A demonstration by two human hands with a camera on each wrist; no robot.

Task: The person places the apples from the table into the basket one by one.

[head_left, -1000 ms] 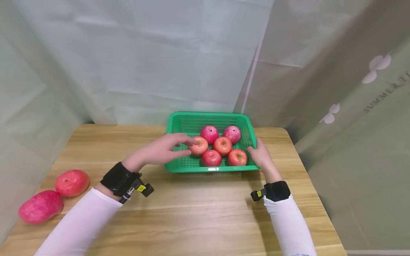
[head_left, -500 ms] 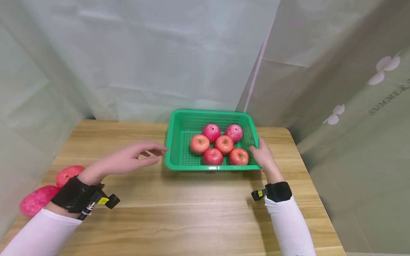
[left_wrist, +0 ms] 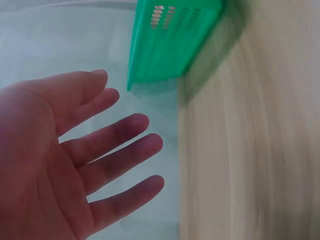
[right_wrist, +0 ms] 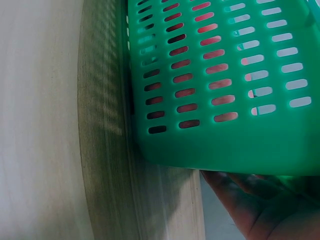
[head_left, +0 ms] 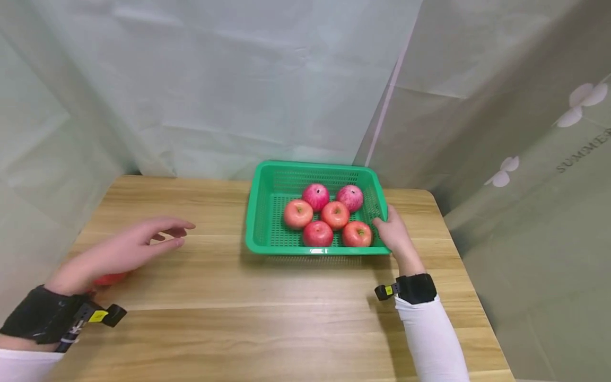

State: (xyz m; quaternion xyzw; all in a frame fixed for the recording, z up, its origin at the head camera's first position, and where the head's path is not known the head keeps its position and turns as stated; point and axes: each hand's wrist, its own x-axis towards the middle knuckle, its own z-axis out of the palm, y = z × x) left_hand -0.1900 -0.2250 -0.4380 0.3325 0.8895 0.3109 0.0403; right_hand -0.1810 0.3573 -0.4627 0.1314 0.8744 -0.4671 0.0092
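Observation:
A green plastic basket [head_left: 252, 225] stands at the back of the table with several red and pinkish apples [head_left: 335, 215] in it. My right hand [head_left: 395, 234] grips its right rim, thumb over the inside and fingers outside; the right wrist view shows that hand [right_wrist: 265, 205] at the slotted wall. To the left, my left hand [head_left: 131, 246] is over the table, apart from the basket, holding nothing. Its fingers are spread and slightly bent in the left wrist view. A red fruit [head_left: 111, 278] peeks out from under it, mostly hidden.
The wooden table [head_left: 286, 329] reaches back to a pale grey curtain [head_left: 238, 90] just behind the basket. More curtain [head_left: 534, 239] with a printed flower pattern and lettering runs along the right side.
My left hand has withdrawn from over the apples in the basket and moved left, now covering most of the fruit there. The right hand stays on the basket rim.

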